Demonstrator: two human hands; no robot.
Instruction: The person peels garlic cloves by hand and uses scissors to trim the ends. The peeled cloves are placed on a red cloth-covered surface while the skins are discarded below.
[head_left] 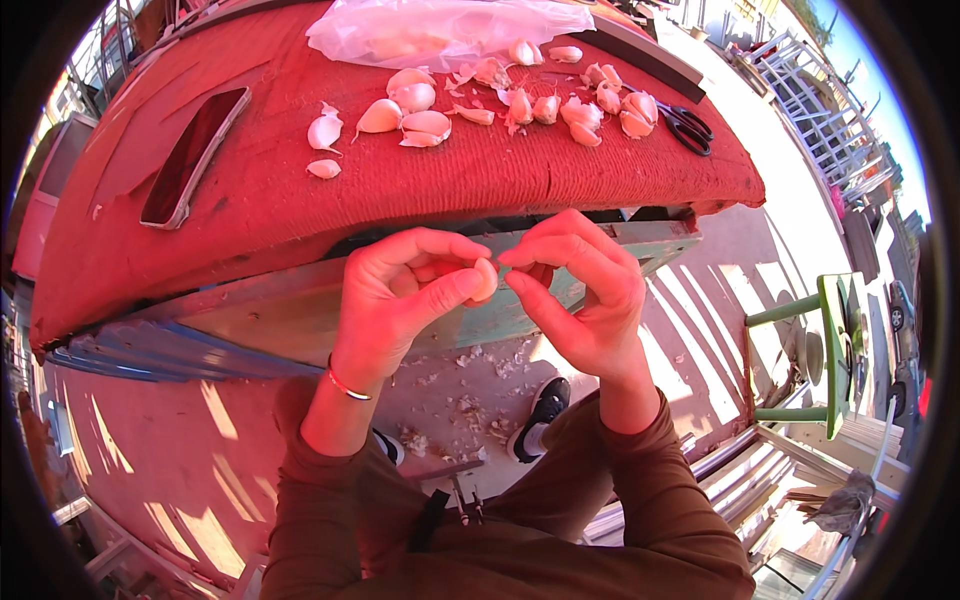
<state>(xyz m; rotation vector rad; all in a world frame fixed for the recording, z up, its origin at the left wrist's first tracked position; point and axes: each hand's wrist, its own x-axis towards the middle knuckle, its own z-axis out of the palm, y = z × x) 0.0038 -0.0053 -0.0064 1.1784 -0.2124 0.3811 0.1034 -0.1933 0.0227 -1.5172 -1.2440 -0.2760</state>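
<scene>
My left hand (400, 285) pinches a garlic clove (486, 282) between thumb and fingers, over my lap just before the table edge. Beside it, my right hand (590, 285) has its thumb and index fingertips close to the clove, with a small gap between them and nothing visible in it. On the red-covered table (450, 185) lie several loose garlic cloves: a whitish group (412, 105) left of centre, a small clove (323, 169) nearer the edge, and a spread of cloves (583, 118) with skins toward the right.
A phone (195, 158) lies at the table's left. Black-handled scissors (688, 130) rest at the right, near a dark bar (640, 55). A clear plastic bag (440, 32) is at the back. Garlic skins (465, 412) litter the floor by my shoes. A green-framed stool (835, 350) stands right.
</scene>
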